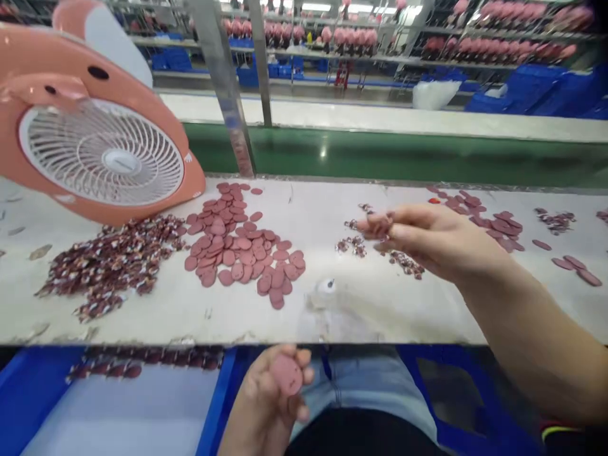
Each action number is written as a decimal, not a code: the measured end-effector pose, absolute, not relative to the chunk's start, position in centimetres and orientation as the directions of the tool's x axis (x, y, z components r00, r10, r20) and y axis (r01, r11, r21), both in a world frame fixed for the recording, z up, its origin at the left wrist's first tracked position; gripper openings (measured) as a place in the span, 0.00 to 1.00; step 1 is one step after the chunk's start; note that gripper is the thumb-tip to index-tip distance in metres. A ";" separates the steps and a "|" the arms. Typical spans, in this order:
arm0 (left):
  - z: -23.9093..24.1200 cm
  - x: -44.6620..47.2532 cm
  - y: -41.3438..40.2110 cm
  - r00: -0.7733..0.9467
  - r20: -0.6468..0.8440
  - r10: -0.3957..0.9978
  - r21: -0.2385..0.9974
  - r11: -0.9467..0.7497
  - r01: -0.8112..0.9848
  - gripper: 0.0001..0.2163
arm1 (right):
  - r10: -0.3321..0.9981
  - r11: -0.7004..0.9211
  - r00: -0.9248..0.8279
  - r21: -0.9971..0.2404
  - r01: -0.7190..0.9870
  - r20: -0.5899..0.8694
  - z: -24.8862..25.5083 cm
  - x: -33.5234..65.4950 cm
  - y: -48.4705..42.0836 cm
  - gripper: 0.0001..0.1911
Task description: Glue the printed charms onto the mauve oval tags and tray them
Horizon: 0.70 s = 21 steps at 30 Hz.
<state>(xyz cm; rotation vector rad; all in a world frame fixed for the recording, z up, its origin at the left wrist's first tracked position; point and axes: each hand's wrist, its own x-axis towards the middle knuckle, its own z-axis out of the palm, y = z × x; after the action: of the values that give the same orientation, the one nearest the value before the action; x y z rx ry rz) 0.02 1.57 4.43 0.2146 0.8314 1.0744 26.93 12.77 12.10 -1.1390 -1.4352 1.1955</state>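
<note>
My left hand (270,396) is below the table's front edge, closed around a flat reddish-brown oval disc (287,373) with small holes in it. Over the table, my right hand (422,237) pinches thumb and fingers together; what lies between the blurred fingertips is too unclear to name. Just beneath and beside those fingertips are small shiny brown-and-metal pieces (351,246). A large loose pile of similar discs (242,247) spreads over the middle left of the table. Left of it lies a heap of small brown-and-metal pieces (114,266).
An orange fan (156,133) stands on the white table (266,323) at the left. More discs (503,225) and small pieces (555,220) lie on the right. A blue crate (216,405) below the edge contains rows of brown parts. A metal post (228,95) rises at the back.
</note>
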 end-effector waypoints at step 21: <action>4.5 0.1 -0.9 0.347 -0.423 0.837 0.584 0.545 -0.602 0.16 | 0.749 0.484 -0.619 -0.832 0.270 0.235 10.3 19.1 4.1 0.12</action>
<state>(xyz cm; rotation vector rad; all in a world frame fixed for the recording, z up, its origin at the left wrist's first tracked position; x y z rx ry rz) 0.06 -0.86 4.50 0.3541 0.7607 0.9585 19.13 4.11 10.26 -0.8377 -2.1414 1.0553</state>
